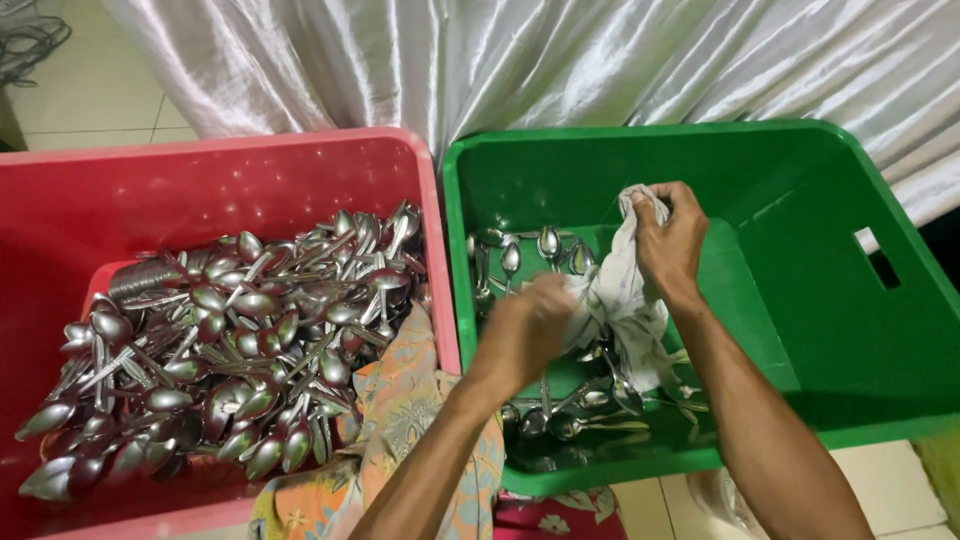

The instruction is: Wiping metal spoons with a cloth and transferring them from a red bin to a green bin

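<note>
Your left hand [525, 330] is nearest the lens, blurred, fingers closed around the lower end of a white cloth [622, 300]; can't tell if a spoon is inside. Your right hand [672, 235] pinches the cloth's top end shut. Both sit over the green tub [800, 170], few spoons [580, 400] on its floor. Red tub [200, 180] alongside, touching, with a spoon heap [230, 340]. Floral fabric [410, 400] lies below, between the tubs.

A shiny white satin drape [560, 55] hangs behind, over a pale cream tiled floor [95, 95].
</note>
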